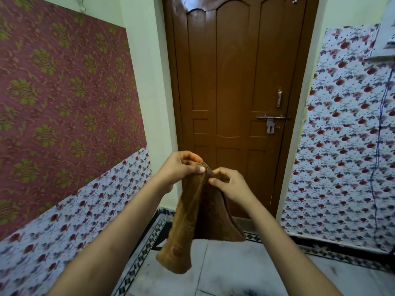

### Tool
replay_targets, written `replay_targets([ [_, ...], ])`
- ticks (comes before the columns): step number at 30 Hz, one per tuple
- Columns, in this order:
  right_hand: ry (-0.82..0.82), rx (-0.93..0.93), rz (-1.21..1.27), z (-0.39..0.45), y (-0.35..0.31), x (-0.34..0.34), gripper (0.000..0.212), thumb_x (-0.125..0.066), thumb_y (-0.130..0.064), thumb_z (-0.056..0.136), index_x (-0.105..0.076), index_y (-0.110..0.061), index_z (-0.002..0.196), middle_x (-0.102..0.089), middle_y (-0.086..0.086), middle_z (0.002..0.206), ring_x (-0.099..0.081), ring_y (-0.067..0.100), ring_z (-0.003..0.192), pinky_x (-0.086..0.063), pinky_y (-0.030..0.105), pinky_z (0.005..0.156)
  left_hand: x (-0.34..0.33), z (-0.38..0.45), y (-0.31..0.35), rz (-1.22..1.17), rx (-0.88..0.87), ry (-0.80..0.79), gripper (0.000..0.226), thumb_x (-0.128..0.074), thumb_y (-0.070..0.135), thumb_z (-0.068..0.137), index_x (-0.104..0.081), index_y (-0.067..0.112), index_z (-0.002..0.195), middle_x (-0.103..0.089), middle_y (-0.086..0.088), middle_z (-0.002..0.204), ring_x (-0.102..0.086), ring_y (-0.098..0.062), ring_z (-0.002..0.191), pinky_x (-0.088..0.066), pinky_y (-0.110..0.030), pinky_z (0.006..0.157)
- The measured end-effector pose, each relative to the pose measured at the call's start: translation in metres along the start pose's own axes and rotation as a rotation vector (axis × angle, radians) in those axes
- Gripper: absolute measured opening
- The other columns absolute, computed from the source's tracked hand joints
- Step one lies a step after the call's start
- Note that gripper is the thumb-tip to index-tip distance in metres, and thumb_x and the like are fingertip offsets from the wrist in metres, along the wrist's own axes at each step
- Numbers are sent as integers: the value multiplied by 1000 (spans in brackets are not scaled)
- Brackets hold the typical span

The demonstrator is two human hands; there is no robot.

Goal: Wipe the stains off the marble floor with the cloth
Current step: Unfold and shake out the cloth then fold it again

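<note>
A brown cloth (192, 223) hangs in the air in front of me, held up by its top edge. My left hand (179, 167) pinches the top of the cloth between thumb and fingers. Just to its right, my right hand (226, 184) grips the same top edge. The cloth droops in two folds toward the floor without touching it. Below lies the pale marble floor (245, 268), with dark smudged stains (241, 292) near the bottom edge of the view.
A shut brown wooden door (233, 82) with a metal latch (270, 118) stands straight ahead. Patterned wall coverings line the left wall (59, 92) and right wall (342, 135). A black-and-white tiled border (147, 246) runs along the floor's edges. A dark cord (378, 146) hangs at the right.
</note>
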State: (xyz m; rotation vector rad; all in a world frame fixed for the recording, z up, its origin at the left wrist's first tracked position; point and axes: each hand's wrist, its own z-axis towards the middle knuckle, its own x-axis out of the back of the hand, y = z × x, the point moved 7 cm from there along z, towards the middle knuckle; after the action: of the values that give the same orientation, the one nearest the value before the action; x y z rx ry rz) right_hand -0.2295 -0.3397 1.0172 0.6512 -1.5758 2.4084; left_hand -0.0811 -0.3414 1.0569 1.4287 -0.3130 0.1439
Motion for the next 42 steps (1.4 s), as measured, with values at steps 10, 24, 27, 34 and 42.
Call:
replay_targets([
  [10, 59, -118, 331, -3, -5, -39, 12, -65, -24, 86, -59, -13, 88, -64, 6, 88, -62, 17, 80, -53, 31, 73, 7, 2, -31, -345, 153, 102, 12, -63, -1, 83, -69, 8, 88, -71, -7, 80, -67, -15, 73, -56, -26, 74],
  [24, 213, -171, 178, 2, 13, -22, 27, -54, -25, 91, -62, -13, 68, -56, 1, 62, -50, 9, 58, -37, 26, 57, 15, -3, -55, -473, 253, 235, 13, -55, 5, 90, -67, 10, 89, -68, -5, 73, -63, -16, 73, -54, -30, 70],
  [27, 276, -354, 381, -2, 35, -14, 25, -45, -21, 94, -60, -8, 80, -56, 9, 78, -53, 17, 72, -40, 26, 64, 32, -2, -52, -334, 200, 315, 20, -44, 8, 97, -63, 14, 92, -59, -5, 81, -56, -15, 73, -48, -26, 63],
  [34, 510, -565, 472, -2, 81, 29, 21, -38, -24, 98, -56, -13, 96, -59, 9, 92, -57, 21, 87, -45, 31, 74, 75, 8, -49, -90, 160, 320, 23, -44, 7, 97, -64, 17, 91, -58, -7, 92, -55, -16, 82, -48, -24, 71],
  [42, 707, -591, 452, -12, 106, 72, 20, -50, -22, 94, -65, -10, 98, -66, 10, 93, -62, 25, 90, -53, 39, 83, 103, 16, -47, 363, 121, 447, 26, -47, -4, 92, -66, 5, 107, -61, -9, 115, -55, -26, 114, -46, -36, 98],
])
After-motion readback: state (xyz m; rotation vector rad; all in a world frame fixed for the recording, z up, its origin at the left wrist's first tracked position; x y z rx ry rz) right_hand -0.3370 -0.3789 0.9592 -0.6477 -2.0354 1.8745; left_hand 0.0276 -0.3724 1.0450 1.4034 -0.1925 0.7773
